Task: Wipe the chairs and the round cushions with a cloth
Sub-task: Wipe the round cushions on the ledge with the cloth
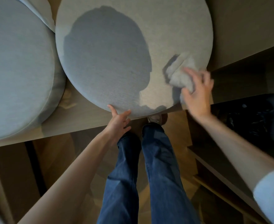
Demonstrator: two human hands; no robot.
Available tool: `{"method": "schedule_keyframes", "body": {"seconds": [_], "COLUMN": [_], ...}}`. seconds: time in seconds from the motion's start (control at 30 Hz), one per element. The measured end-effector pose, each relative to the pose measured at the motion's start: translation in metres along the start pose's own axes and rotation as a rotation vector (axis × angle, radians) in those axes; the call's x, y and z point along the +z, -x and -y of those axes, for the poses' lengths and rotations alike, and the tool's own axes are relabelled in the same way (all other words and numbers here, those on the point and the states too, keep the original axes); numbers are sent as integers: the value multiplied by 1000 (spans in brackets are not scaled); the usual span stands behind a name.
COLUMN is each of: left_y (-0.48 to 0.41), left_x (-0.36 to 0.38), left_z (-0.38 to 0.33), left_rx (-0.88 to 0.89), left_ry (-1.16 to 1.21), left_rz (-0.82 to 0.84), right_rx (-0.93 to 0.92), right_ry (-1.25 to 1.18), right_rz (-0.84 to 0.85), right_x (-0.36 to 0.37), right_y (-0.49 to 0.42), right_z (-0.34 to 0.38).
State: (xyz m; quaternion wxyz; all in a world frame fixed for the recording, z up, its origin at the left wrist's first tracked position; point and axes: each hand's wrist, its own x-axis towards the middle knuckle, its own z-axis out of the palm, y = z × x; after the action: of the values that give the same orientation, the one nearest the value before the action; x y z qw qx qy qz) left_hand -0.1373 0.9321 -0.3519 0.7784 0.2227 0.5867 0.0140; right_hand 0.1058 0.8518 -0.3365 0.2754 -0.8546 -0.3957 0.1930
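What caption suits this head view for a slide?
Right hand wipes the round cushion with a cloth; left hand rests on its near edge.

On my feed, the middle round cushion is covered in a fine woven fabric, matt, with a tight, slightly grainy texture across its top. The round cushion on the left wears the same matt woven cover, with a seam line running near its rim. The cloth looks soft and fluffy and is bunched into folds, though blur smears its nap. The bench under both cushions reads to me as smooth, matt wood with faint grain. The jeans are dark denim, creased and matt. The sleeve is smooth, light fabric. The floor shows wood with a slight sheen.
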Motion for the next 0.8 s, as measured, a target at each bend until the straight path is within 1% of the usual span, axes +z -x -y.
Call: {"method": "schedule_keyframes", "body": {"seconds": [0.03,0.13,0.2,0.27,0.3,0.37,0.43,0.5,0.53,0.63,0.7,0.8], "left_y": [0,0,0,0,0,-2,1,4,5,7,8,11], "left_x": [0,0,0,1,2,6,9,6,2,-10,-11,-3], "left_z": [0,2,2,0,-1,-4,-5,-4,-5,-10,-14,-19], "left_rx": [2,-11,-23,-30,-32,-35,-40,-25,-16,-21,6,42], "left_ry": [-7,-17,-22,-3,14,28,43,36,22,44,57,89], "left_rz": [1,13,7,3,2,-7,-12,-25,-27,3,-33,-86], "right_rx": [44,192,228,233,232,233,179,122,119,96,92,104], "right_ry": [38,57,62,5,-51,-174,-248,-284,-285,-258,-249,-189], "right_rz": [-34,-27,-76,-113,-90,28,172,264,265,145,91,62], "right_x": [-6,0,16,32,41,61,79,87,85,60,37,10], "right_y": [-18,-40,-28,-3,13,50,81,92,89,66,45,11], "right_z": [-7,-15,-10,-1,5,20,36,50,53,54,51,48]}}
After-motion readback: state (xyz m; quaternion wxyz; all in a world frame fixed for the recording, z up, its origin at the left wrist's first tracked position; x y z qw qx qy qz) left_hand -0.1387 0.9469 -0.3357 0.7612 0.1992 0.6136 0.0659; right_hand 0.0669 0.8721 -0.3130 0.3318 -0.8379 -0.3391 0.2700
